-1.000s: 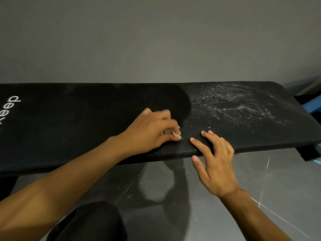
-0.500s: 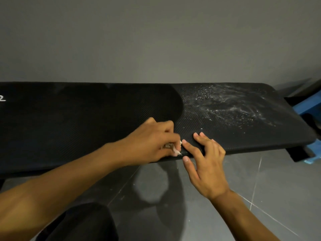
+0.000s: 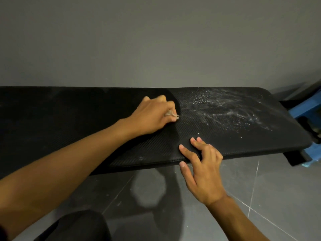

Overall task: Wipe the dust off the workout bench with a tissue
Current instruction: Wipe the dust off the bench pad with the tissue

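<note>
Now left hand point(image 3: 152, 117) grips tissue point(image 3: 172, 115).

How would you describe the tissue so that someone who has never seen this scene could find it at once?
Find the long black workout bench before the grey wall. Near its middle, the left hand rests on the top, beside the white dust. The tissue is the small pale crumpled wad pinched in its fingers; the right hand holds nothing.

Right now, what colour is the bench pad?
The bench pad is black with fine diagonal ribbing; head view.
</note>
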A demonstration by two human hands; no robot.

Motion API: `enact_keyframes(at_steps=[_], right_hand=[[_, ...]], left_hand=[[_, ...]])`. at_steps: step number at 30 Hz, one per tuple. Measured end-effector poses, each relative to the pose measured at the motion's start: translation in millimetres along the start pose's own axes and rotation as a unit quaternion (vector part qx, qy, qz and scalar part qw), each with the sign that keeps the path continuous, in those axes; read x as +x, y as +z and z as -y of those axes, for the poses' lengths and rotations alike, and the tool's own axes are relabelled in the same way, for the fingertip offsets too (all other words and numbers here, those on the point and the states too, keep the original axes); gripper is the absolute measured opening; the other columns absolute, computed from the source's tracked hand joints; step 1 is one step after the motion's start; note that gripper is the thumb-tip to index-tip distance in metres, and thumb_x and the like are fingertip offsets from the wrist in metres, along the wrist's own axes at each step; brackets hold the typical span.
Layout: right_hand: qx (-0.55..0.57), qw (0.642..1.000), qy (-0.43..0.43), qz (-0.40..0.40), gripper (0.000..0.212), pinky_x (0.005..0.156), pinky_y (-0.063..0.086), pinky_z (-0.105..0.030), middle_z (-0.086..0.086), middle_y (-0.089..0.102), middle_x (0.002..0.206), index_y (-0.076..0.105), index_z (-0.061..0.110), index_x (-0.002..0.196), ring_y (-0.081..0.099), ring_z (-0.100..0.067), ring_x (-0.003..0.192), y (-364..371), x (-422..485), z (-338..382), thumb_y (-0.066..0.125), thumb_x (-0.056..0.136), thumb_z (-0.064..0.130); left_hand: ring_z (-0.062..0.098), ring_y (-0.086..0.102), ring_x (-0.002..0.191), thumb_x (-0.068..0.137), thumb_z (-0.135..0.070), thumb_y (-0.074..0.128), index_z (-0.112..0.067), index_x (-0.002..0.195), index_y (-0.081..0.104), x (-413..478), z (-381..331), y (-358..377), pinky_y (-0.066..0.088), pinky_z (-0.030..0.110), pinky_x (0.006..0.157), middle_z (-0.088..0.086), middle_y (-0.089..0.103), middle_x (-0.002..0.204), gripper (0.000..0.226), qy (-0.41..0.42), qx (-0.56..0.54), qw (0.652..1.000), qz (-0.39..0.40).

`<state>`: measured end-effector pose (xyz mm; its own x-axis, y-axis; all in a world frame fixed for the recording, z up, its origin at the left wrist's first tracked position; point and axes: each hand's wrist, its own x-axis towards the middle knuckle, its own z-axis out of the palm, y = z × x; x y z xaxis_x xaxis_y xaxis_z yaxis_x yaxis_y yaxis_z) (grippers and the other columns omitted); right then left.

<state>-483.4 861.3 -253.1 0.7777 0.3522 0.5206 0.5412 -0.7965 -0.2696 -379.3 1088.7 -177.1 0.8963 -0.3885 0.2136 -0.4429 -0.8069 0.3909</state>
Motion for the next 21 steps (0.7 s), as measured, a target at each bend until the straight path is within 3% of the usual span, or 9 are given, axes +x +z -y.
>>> enact_keyframes(at_steps=[2, 5, 7, 10, 11, 17, 21], right_hand=[[0.001, 1.000, 0.001, -0.001, 0.041, 0.111, 0.029, -0.050, -0.009, 0.048, 0.140, 0.051, 0.032, 0.136, 0.040, -0.027, 0.140, 0.5, -0.2, 1.2, 0.050, 0.096, 0.041], [-0.004, 1.000, -0.002, -0.008, 0.040, 0.111, 0.029, -0.050, -0.009, 0.047, 0.140, 0.052, 0.031, 0.135, 0.040, -0.027, 0.139, 1.8, 0.2, -0.5, 0.049, 0.096, 0.041], [-0.008, 1.000, -0.002, -0.011, 0.039, 0.110, 0.030, -0.051, -0.008, 0.047, 0.140, 0.052, 0.032, 0.135, 0.041, -0.027, 0.139, 3.1, -0.1, -0.9, 0.047, 0.097, 0.043], [-0.004, 1.000, -0.001, -0.012, 0.039, 0.109, 0.030, -0.051, -0.007, 0.046, 0.141, 0.052, 0.033, 0.134, 0.040, -0.027, 0.139, 4.0, -0.5, 0.5, 0.038, 0.101, 0.048], [-0.003, 1.000, -0.004, -0.013, 0.039, 0.110, 0.030, -0.050, -0.006, 0.046, 0.141, 0.052, 0.033, 0.134, 0.040, -0.027, 0.139, 4.5, -0.4, 0.6, 0.038, 0.101, 0.048], [-0.015, 0.999, -0.019, -0.032, 0.041, 0.110, 0.028, -0.049, -0.007, 0.046, 0.140, 0.052, 0.032, 0.133, 0.041, -0.028, 0.138, 8.2, 0.6, -2.7, 0.051, 0.092, 0.041], [-0.018, 0.999, -0.022, -0.032, 0.041, 0.110, 0.029, -0.048, -0.007, 0.046, 0.140, 0.052, 0.032, 0.133, 0.042, -0.028, 0.137, 8.7, 2.1, -1.9, 0.051, 0.093, 0.042]], left_hand=[[0.012, 0.059, 0.097, 0.093, -0.048, 0.063, -0.036, 0.106, 0.065, 8.6, -1.6, 3.8, 0.037, 0.038, 0.095, -0.008, 0.054, 0.104, 0.017, 0.030, -0.009, 0.999, 0.014], [0.002, 0.055, 0.095, 0.093, -0.048, 0.064, -0.039, 0.106, 0.065, 3.9, -12.2, 9.6, 0.033, 0.032, 0.090, -0.011, 0.056, 0.103, 0.016, 0.123, -0.019, 0.990, 0.073], [0.005, 0.056, 0.098, 0.092, -0.051, 0.063, -0.038, 0.105, 0.065, 15.7, -2.5, 8.3, 0.033, 0.034, 0.091, -0.013, 0.055, 0.102, 0.019, 0.092, 0.001, 0.995, 0.035], [0.016, 0.058, 0.105, 0.094, -0.048, 0.062, -0.034, 0.105, 0.064, 44.1, 18.1, 3.9, 0.032, 0.036, 0.092, -0.010, 0.051, 0.102, 0.018, -0.040, 0.003, 0.999, -0.027], [0.017, 0.058, 0.106, 0.094, -0.047, 0.063, -0.033, 0.106, 0.064, 48.2, 18.3, 4.9, 0.032, 0.036, 0.090, -0.010, 0.051, 0.103, 0.018, -0.042, 0.005, 0.999, -0.025], [-0.002, 0.052, 0.087, 0.092, -0.049, 0.062, -0.040, 0.106, 0.065, -8.3, -18.9, 12.8, 0.036, 0.031, 0.087, -0.015, 0.051, 0.097, 0.017, 0.173, -0.043, 0.981, 0.083], [-0.002, 0.055, 0.096, 0.091, -0.056, 0.060, -0.041, 0.106, 0.064, 4.2, -0.2, 9.0, 0.036, 0.034, 0.088, -0.014, 0.056, 0.101, 0.021, 0.126, -0.010, 0.991, 0.052]])
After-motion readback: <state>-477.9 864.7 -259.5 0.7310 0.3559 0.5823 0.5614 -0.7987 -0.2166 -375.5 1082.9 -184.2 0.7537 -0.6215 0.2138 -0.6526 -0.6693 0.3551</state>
